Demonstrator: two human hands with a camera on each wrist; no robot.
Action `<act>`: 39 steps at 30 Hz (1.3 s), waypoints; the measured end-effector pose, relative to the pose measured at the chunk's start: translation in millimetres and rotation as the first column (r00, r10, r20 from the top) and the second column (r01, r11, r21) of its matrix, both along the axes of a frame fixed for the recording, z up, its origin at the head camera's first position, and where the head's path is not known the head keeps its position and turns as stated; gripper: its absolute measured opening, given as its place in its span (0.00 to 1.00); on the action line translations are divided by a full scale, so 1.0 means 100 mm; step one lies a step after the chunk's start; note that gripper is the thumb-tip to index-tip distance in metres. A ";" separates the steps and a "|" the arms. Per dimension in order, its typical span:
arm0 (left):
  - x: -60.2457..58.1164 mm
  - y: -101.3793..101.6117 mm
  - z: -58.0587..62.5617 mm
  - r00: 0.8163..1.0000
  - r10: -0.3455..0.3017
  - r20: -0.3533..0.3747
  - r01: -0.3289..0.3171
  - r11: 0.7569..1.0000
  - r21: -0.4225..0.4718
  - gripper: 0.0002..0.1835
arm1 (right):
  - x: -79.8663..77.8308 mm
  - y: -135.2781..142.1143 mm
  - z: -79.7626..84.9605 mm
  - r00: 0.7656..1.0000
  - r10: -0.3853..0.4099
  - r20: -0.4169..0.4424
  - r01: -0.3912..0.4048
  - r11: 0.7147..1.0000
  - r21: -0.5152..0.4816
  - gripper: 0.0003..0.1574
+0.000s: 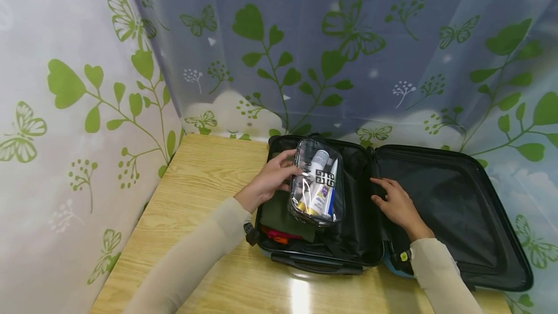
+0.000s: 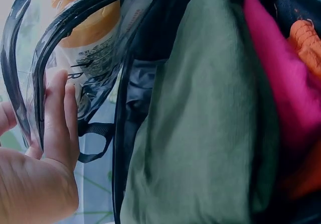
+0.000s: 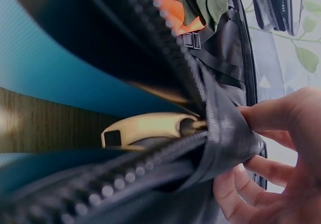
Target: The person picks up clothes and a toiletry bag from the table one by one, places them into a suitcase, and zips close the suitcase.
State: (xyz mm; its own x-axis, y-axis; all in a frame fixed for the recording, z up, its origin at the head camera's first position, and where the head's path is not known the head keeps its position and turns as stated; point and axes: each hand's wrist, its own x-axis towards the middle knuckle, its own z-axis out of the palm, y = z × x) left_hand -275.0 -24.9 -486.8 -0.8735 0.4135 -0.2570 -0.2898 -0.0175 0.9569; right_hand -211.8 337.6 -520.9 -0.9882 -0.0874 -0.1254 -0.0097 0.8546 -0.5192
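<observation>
My left hand (image 1: pixel 272 178) grips the left edge of a clear toiletry bag (image 1: pixel 296 207) with black piping. Inside the bag are a white bottle (image 1: pixel 319 159), a tube (image 1: pixel 320 200) and other items partly hidden by glare. The bag is held tilted above the left half of an open black-lined suitcase (image 1: pixel 375 251). In the left wrist view, thumb and fingers lie on either side of the bag's rim. My right hand (image 1: pixel 396 205) rests with loosely bent fingers on the black fabric (image 3: pixel 225 133) at the hinge between the suitcase halves.
Folded green cloth (image 2: pixel 200 108) lies in the suitcase's left half, beside pink cloth (image 2: pixel 271 73) and orange cloth (image 2: pixel 306 43). Straps with a buckle (image 3: pixel 192 40) cross the lining. The suitcase lies on a wooden table (image 1: pixel 209 168), against a leaf-patterned curtain (image 1: pixel 283 38).
</observation>
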 end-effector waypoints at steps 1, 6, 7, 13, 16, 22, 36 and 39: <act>0.00 0.02 -0.01 1.000 0.000 0.002 0.000 1.000 -0.006 0.40 | 0.00 0.00 0.00 1.000 0.000 0.000 0.000 1.000 0.001 0.37; 0.00 0.10 -0.03 1.000 -0.009 0.003 0.010 0.999 -0.038 0.41 | -0.01 0.00 0.01 1.000 -0.004 0.002 0.004 1.000 0.003 0.37; 0.00 0.12 -0.03 1.000 -0.012 0.001 0.012 0.999 -0.043 0.40 | -0.01 0.00 0.01 1.000 -0.004 0.002 0.004 1.000 0.003 0.37; 0.02 0.19 -0.01 0.999 -0.034 -0.001 0.033 0.998 -0.059 0.39 | -0.01 -0.01 0.02 1.000 -0.004 0.003 0.004 1.000 0.005 0.37; 0.02 0.23 -0.01 0.999 -0.036 0.002 0.036 0.998 -0.057 0.39 | -0.01 -0.01 0.02 1.000 -0.007 0.003 0.007 1.000 0.007 0.37; 0.02 0.31 -0.04 0.999 -0.038 0.004 0.038 0.997 -0.063 0.40 | 0.00 -0.02 0.01 1.000 -0.004 -0.011 0.004 1.000 0.006 0.37; 0.05 0.57 -0.14 0.998 -0.060 0.015 0.061 0.995 -0.077 0.39 | -0.01 -0.01 0.01 1.000 -0.023 -0.003 0.023 1.000 0.006 0.37; 0.07 0.64 -0.16 0.998 -0.054 0.014 0.055 0.996 -0.070 0.39 | -0.02 -0.01 -0.01 1.000 -0.027 -0.007 0.028 1.000 0.007 0.37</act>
State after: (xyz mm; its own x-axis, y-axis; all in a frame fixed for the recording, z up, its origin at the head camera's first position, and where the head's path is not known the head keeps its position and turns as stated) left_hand -268.1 39.0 -502.4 -0.8469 0.4409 -0.2974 -0.2998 0.0661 0.9517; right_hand -213.3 336.6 -521.6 -0.9911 -0.0593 -0.1194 0.0104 0.8584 -0.5129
